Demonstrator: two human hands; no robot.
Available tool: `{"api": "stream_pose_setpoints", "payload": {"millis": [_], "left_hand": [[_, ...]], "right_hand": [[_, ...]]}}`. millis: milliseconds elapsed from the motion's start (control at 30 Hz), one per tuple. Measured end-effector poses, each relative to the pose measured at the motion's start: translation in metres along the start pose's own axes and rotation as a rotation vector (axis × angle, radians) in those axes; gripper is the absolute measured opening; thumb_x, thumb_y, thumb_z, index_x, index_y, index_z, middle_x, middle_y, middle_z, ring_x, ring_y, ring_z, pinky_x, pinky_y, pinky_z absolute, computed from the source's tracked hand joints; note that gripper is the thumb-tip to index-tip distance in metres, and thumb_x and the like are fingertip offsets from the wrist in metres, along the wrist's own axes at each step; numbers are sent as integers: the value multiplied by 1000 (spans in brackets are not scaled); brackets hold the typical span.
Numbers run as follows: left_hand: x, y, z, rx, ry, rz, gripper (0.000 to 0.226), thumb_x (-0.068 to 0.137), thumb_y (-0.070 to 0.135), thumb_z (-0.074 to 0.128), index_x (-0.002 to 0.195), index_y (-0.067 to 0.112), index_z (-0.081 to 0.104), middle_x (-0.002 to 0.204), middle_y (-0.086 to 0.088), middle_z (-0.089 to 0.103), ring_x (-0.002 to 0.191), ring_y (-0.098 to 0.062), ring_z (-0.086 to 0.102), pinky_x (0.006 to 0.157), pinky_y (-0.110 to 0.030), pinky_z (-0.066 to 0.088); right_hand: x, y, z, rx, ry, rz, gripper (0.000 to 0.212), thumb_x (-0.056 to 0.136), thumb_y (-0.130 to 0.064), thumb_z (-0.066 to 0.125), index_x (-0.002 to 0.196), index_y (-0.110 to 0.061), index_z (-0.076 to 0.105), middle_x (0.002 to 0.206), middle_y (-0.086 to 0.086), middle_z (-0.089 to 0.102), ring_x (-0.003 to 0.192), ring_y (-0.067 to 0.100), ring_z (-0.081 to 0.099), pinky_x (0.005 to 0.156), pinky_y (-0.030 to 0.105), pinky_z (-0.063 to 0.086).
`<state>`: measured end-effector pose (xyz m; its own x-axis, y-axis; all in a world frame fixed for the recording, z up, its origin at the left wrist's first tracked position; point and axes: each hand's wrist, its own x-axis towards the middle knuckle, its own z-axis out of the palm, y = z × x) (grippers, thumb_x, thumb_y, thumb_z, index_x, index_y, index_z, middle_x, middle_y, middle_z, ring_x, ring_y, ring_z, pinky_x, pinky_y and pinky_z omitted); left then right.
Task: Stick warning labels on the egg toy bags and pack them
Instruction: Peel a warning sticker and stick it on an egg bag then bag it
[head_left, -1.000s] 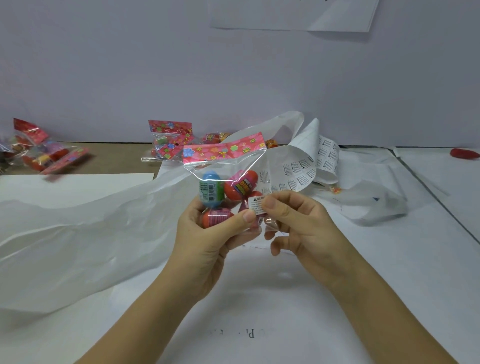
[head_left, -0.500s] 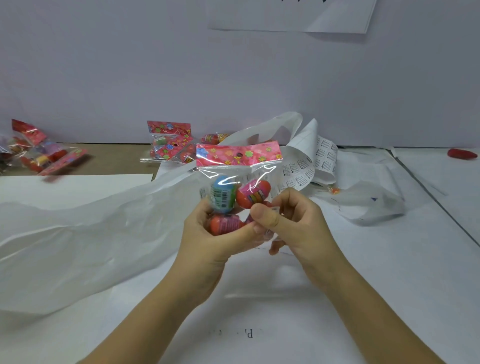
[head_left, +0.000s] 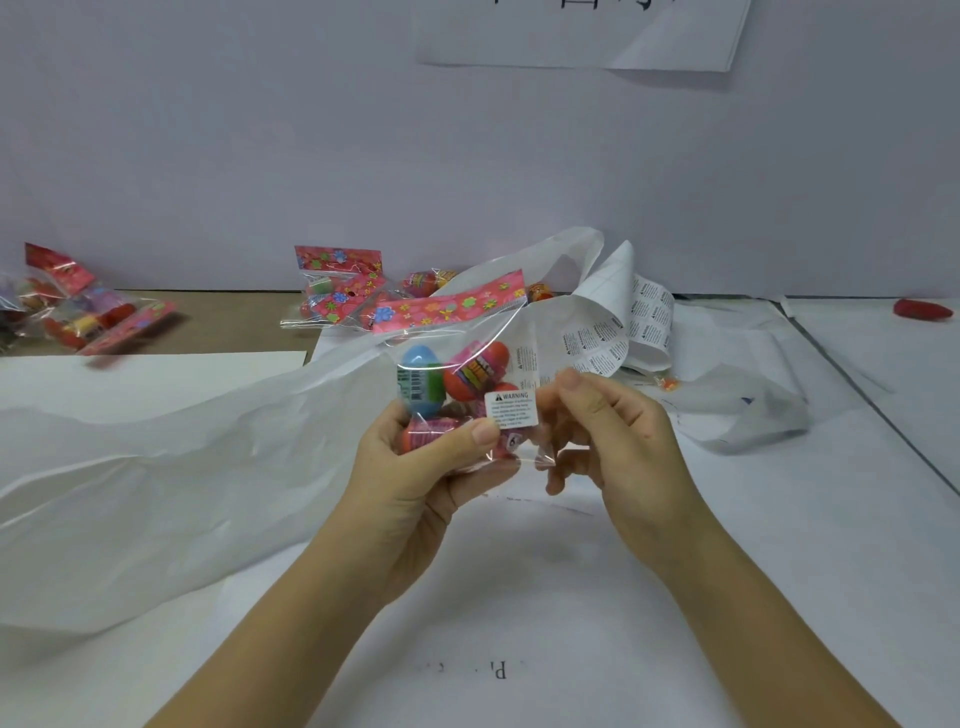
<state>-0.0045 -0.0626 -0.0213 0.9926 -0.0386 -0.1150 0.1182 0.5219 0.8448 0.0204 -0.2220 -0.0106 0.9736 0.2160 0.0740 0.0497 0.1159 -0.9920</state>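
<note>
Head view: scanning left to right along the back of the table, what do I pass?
In order: left pile of egg toy bags → middle pile of egg toy bags → curled warning label sheet → small red object at the far right.

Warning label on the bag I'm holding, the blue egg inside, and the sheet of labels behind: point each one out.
warning label (head_left: 510, 409): head view, middle of the white sticker.
blue egg (head_left: 422, 383): head view, its banded middle.
label sheet (head_left: 649, 316): head view, printed face of the curl.
</note>
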Motion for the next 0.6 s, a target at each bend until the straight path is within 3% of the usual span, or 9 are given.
{"api": "stream_pose_setpoints", "payload": {"millis": [200, 333, 400, 600], "left_hand": [[0, -1, -1, 62, -11, 19, 66, 50, 12, 80, 112, 8, 59, 94, -15, 76, 82, -31, 75, 58, -26, 59], [0, -1, -1, 91, -22, -7, 70, 46, 14, 82, 112, 11, 60, 95, -13, 76, 84, -30, 75, 58, -27, 59], [0, -2, 0, 140, -26, -26, 75, 43, 16, 84, 113, 13, 61, 97, -12, 75, 85, -31, 75, 59, -28, 59], [-1, -1, 3, 170, -10, -56, 77, 41, 21, 85, 115, 16, 62, 99, -10, 75, 86, -30, 74, 59, -29, 59]], "right_hand": [[0, 2, 1, -72, 19, -35, 28, 75, -45, 62, 77, -17, 66, 63, -4, 65, 53, 10, 57, 45, 24, 49], [1, 3, 1, -20, 57, -41, 28, 80, -48, 58, 67, -25, 67, 61, -2, 62, 52, 12, 56, 44, 25, 47], [1, 4, 1, -26, 63, -46, 31, 80, -52, 63, 72, -22, 65, 64, -2, 64, 54, 12, 58, 43, 24, 47], [3, 2, -6, -192, 85, -130, 30, 75, -44, 63, 74, -14, 60, 62, -1, 67, 52, 10, 60, 44, 27, 49]]}}
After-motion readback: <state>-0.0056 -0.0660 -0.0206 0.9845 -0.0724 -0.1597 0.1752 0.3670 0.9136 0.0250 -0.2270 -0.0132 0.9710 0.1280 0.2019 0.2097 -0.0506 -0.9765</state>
